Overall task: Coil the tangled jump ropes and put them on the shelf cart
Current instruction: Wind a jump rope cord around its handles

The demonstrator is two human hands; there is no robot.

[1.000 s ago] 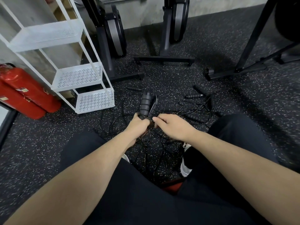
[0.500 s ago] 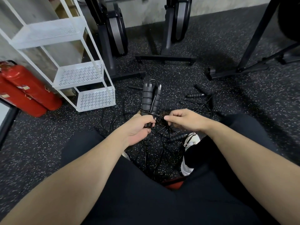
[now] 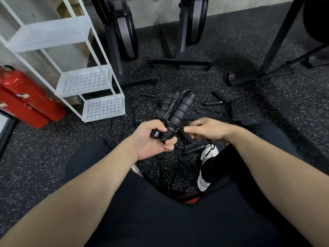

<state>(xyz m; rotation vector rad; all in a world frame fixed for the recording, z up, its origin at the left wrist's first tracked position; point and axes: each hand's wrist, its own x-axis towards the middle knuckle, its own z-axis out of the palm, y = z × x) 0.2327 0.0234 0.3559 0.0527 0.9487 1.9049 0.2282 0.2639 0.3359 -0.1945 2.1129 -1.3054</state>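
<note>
Above left grip (image 3: 153,138), paired handles (image 3: 175,111)

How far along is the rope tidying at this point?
Nothing is stored: the white shelf cart shows no ropes on its trays. In hand: the left hand grips a pair of handles while the right hand pinches the cord across them. Left: the tangle on the floor.
</note>
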